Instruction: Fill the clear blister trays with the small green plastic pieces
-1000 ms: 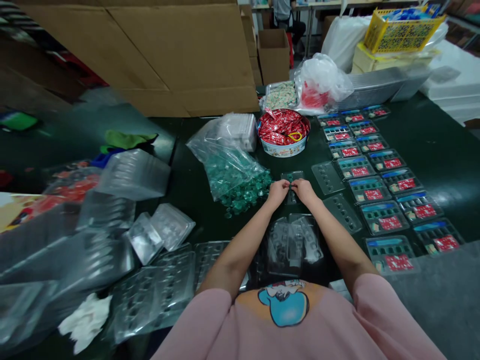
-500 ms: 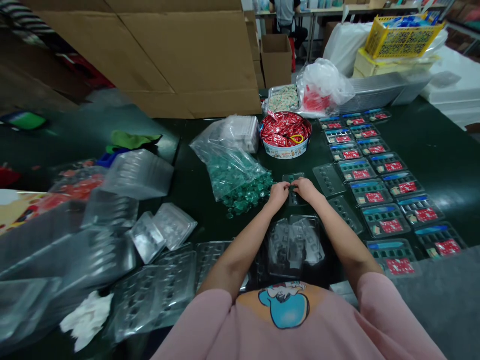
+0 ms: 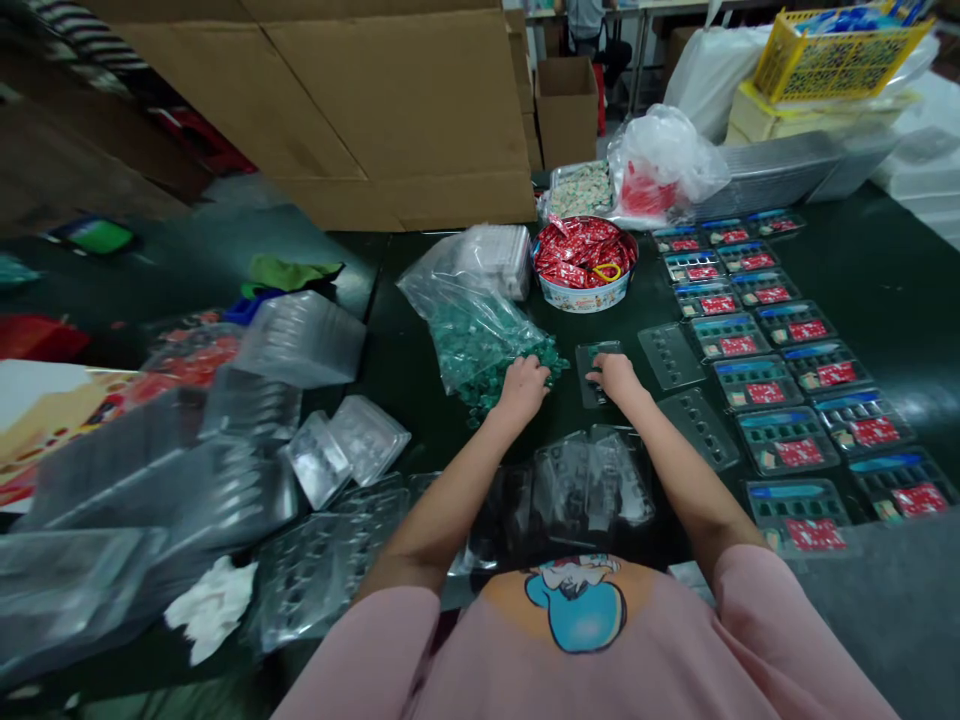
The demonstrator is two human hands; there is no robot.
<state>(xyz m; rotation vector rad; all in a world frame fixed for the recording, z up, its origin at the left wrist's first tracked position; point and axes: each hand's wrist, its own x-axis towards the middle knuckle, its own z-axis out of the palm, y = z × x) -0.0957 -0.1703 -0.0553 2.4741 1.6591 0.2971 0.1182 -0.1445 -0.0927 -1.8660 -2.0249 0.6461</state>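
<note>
My left hand [image 3: 524,387] is at the right edge of a heap of small green pieces [image 3: 484,385], its fingers bent down among them; whether it pinches one is too small to tell. The heap spills from a clear plastic bag [image 3: 466,300]. My right hand [image 3: 613,377] rests at a small clear tray [image 3: 592,390], thumb and fingers bent over its right side. Right of it lie two more clear trays, one [image 3: 671,355] farther back and one [image 3: 699,430] nearer. A round tin [image 3: 585,298] behind holds red packets [image 3: 581,252].
Filled trays with red packets and blue items [image 3: 799,440] stand in rows at the right. Stacked clear trays [image 3: 300,340] fill the left. Cardboard [image 3: 405,110] rises behind; a yellow basket [image 3: 840,65] stands at the back right. A person sits far off.
My left hand has left the small tray and moved left to the green pieces. My right hand stays at the tray. The whole view has shifted slightly.
</note>
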